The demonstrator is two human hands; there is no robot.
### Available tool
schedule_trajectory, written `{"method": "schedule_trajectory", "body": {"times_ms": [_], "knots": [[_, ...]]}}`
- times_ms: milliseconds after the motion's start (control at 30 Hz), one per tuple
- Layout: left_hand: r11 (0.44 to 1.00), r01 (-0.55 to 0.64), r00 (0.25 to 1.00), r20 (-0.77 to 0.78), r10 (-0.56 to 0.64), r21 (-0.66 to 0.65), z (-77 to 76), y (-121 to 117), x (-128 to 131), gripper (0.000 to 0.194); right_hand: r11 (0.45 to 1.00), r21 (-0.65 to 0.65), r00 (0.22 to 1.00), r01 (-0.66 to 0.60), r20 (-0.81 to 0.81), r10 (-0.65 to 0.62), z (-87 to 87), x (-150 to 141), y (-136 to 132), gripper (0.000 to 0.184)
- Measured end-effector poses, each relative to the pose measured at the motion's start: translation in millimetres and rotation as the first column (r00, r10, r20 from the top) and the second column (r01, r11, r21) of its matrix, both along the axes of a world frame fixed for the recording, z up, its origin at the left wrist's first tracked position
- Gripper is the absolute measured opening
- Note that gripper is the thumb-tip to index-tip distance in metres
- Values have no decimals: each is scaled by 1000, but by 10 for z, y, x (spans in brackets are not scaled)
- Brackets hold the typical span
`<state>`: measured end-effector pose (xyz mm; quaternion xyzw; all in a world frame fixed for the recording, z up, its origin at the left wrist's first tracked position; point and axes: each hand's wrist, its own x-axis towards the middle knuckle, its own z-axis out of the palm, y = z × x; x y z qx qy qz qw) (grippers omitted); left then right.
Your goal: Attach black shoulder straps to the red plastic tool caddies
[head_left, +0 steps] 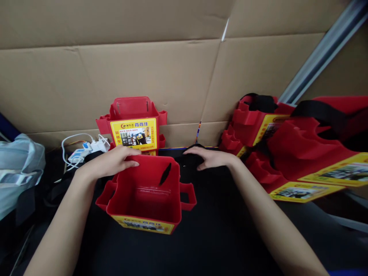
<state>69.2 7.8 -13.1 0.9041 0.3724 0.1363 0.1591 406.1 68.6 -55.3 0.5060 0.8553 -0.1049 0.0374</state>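
Note:
A red plastic tool box (152,191) with a yellow label stands mouth up in front of me on the black surface. A piece of black strap (165,173) shows inside its far wall. My left hand (116,163) grips the far left rim, thumb inside and fingers over the edge. To the right of the box, my right hand (211,156) reaches towards the back with thumb and fingers apart. Its fingertips are beside a dark bundle, perhaps strap, that I cannot make out clearly.
Another red tool box (135,109) stands behind, against the cardboard wall (138,80). Several strapped red boxes (304,147) are stacked at the right near a metal post (319,53). At the left lie a white power strip (86,149) with cables and a pale plastic bag (21,168).

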Motion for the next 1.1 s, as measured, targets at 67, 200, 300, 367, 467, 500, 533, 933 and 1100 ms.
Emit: {"method": "schedule_trajectory", "body": {"times_ms": [67,200,300,367,467,500,533,933,1100], "knots": [[1000,1,1000,-9,-1,-2,7,-9,3,16,939,-86,931,-333,-189,313,25,-163,-86,57],[1000,-8,999,-32,8,4,16,-7,12,17,992,52,968,-118,-215,126,-73,-295,-33,40],[1000,-15,998,-65,16,10,8,15,27,17,910,253,944,328,-112,-309,-239,-164,152,46],[995,-79,991,-104,85,64,4,-14,43,21,867,291,914,405,-101,-393,-372,-36,249,52],[934,-240,957,-96,273,265,-4,-239,54,37,878,253,913,407,-69,-403,-583,91,238,58],[907,-262,949,-85,305,328,-18,-367,49,44,893,234,922,384,-58,-382,-652,107,180,58],[886,-256,950,-72,305,387,-47,-512,42,50,910,219,935,353,-48,-351,-719,114,93,58],[943,80,991,-131,-39,323,-436,-783,764,15,942,330,987,55,-159,-2,-1083,550,-1668,43],[890,46,991,-130,14,453,-331,-51,1462,16,969,236,984,79,-175,-38,-1034,609,-1841,41]]}}
